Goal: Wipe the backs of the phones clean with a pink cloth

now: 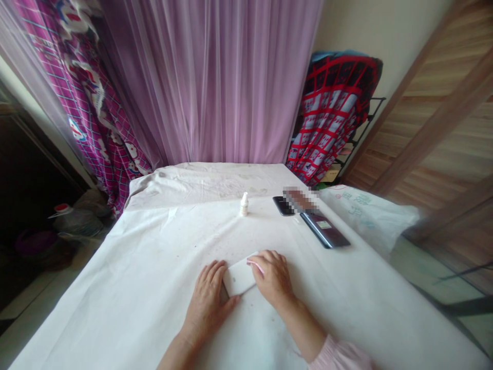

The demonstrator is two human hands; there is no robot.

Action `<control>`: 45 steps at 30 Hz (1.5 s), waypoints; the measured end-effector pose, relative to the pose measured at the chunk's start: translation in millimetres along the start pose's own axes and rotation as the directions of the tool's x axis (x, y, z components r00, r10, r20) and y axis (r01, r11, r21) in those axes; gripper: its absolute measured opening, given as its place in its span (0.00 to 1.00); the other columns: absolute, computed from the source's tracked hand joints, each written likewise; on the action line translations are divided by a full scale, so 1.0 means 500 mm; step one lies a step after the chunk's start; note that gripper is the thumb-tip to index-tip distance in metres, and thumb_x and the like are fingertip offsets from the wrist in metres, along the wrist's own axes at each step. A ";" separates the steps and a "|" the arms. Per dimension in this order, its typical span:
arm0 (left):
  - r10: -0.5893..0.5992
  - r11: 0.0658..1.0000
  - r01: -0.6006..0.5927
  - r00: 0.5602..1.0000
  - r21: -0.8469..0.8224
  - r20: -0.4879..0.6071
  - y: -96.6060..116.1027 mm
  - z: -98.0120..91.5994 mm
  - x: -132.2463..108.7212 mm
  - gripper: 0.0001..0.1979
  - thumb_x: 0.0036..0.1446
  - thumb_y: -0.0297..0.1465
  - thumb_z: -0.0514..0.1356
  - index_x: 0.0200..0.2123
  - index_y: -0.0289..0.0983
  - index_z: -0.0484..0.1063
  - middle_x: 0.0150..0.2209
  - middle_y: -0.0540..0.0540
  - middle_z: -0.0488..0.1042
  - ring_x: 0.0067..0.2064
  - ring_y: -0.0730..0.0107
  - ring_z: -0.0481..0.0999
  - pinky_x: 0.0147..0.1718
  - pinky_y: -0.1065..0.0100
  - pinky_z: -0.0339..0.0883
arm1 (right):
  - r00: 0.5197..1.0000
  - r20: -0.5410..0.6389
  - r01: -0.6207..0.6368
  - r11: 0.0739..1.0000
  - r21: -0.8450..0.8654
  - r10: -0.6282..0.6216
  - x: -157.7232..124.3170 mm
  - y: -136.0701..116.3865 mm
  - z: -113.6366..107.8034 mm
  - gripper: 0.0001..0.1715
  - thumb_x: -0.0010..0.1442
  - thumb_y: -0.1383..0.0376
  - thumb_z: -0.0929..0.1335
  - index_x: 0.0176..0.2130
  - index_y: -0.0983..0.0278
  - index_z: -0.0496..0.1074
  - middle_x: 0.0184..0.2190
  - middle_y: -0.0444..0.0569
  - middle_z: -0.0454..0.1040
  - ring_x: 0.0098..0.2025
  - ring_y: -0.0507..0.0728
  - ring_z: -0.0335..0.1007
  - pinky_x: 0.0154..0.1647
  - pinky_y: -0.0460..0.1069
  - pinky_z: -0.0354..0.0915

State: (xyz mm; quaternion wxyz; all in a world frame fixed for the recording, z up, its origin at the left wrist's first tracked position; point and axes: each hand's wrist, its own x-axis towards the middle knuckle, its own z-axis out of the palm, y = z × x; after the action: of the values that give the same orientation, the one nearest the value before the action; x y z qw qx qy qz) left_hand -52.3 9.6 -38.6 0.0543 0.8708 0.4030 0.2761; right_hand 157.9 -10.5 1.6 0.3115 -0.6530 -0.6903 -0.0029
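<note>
A small white rectangular object (239, 276) lies on the white tablecloth (154, 267) near the front. My left hand (208, 300) rests on its left end, fingers stretched over the edge and thumb under its near side. My right hand (272, 277) lies on its right end with fingers curled, and a thin pink thing (256, 265) shows at the fingertips. A small white dropper bottle (244, 204) stands upright farther back, apart from both hands.
Two dark phones (324, 229) (283, 205) lie at the right rear of the table. A white printed bag (362, 210) sits off the right edge. Purple curtains (215, 82) hang behind. A red checked cloth (335, 118) drapes a rack at the right.
</note>
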 end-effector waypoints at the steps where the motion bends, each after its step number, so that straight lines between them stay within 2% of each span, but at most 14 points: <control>1: -0.002 1.000 0.002 1.000 -0.005 0.008 0.001 -0.001 0.000 0.29 0.55 0.43 0.61 0.57 0.37 0.61 0.57 0.36 0.68 0.60 0.49 0.65 0.57 0.45 0.61 | 1.000 0.009 0.006 1.000 0.010 -0.006 -0.001 -0.002 0.001 0.12 0.58 0.71 0.67 0.37 0.56 0.77 0.34 0.46 0.74 0.40 0.56 0.65 0.42 0.50 0.53; 8: -0.025 0.999 0.025 1.000 -0.024 0.009 0.012 -0.008 0.007 0.30 0.54 0.42 0.62 0.56 0.36 0.61 0.57 0.36 0.68 0.60 0.49 0.65 0.57 0.46 0.61 | 0.995 0.093 0.024 0.998 0.063 -0.029 -0.011 -0.017 -0.007 0.13 0.58 0.71 0.66 0.37 0.56 0.78 0.34 0.46 0.74 0.40 0.56 0.64 0.43 0.50 0.53; 14: -0.019 1.000 0.020 0.999 -0.023 0.039 0.011 -0.010 0.007 0.30 0.55 0.44 0.61 0.56 0.36 0.61 0.58 0.36 0.67 0.60 0.49 0.64 0.57 0.45 0.60 | 0.988 0.140 0.049 0.992 0.117 -0.065 -0.028 -0.027 -0.025 0.13 0.58 0.71 0.66 0.37 0.56 0.78 0.33 0.45 0.73 0.40 0.55 0.63 0.44 0.50 0.53; 23: -0.026 0.998 0.028 0.999 -0.061 0.039 0.014 -0.015 0.009 0.30 0.55 0.43 0.62 0.57 0.38 0.60 0.58 0.37 0.67 0.60 0.49 0.64 0.58 0.45 0.59 | 0.993 0.095 0.054 0.994 0.096 -0.063 -0.053 0.002 -0.041 0.12 0.57 0.71 0.67 0.36 0.56 0.78 0.33 0.46 0.73 0.40 0.55 0.64 0.43 0.50 0.53; 29: -0.033 0.997 0.035 0.998 -0.062 0.048 0.015 -0.018 0.011 0.30 0.55 0.42 0.62 0.57 0.38 0.60 0.58 0.37 0.67 0.60 0.48 0.64 0.58 0.45 0.59 | 0.997 0.075 -0.014 1.000 0.018 0.013 -0.037 0.028 -0.044 0.12 0.58 0.71 0.67 0.37 0.56 0.78 0.34 0.46 0.74 0.40 0.56 0.65 0.44 0.51 0.53; 35: -0.027 0.997 0.029 0.999 -0.066 0.037 0.018 -0.019 0.014 0.29 0.54 0.43 0.62 0.56 0.37 0.61 0.57 0.36 0.68 0.60 0.48 0.65 0.58 0.45 0.59 | 0.993 0.094 -0.071 0.997 -0.035 0.074 -0.009 0.017 -0.033 0.12 0.59 0.71 0.66 0.36 0.56 0.78 0.34 0.47 0.74 0.41 0.56 0.64 0.44 0.51 0.52; 41: -0.005 0.998 0.008 0.999 -0.054 0.048 0.004 -0.016 0.013 0.29 0.57 0.41 0.60 0.59 0.39 0.59 0.58 0.38 0.67 0.60 0.50 0.64 0.58 0.46 0.59 | 0.994 0.093 -0.062 0.997 0.045 0.057 0.007 0.016 -0.014 0.14 0.56 0.72 0.66 0.34 0.56 0.79 0.40 0.48 0.74 0.45 0.56 0.66 0.47 0.50 0.56; 45: -0.050 0.998 0.050 0.999 -0.034 0.014 -0.008 -0.011 0.022 0.28 0.58 0.37 0.59 0.59 0.38 0.59 0.56 0.38 0.69 0.58 0.51 0.66 0.57 0.46 0.60 | 0.996 0.085 -0.047 0.992 0.116 0.037 0.013 0.032 -0.006 0.15 0.55 0.72 0.65 0.35 0.58 0.78 0.44 0.47 0.75 0.48 0.56 0.68 0.50 0.50 0.59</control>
State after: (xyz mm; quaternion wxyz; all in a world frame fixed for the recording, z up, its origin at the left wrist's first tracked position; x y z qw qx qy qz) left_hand -52.2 19.8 -30.6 0.0786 0.8613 0.4195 0.2757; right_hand 173.9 -3.4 0.5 0.3208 -0.6473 -0.6878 0.0714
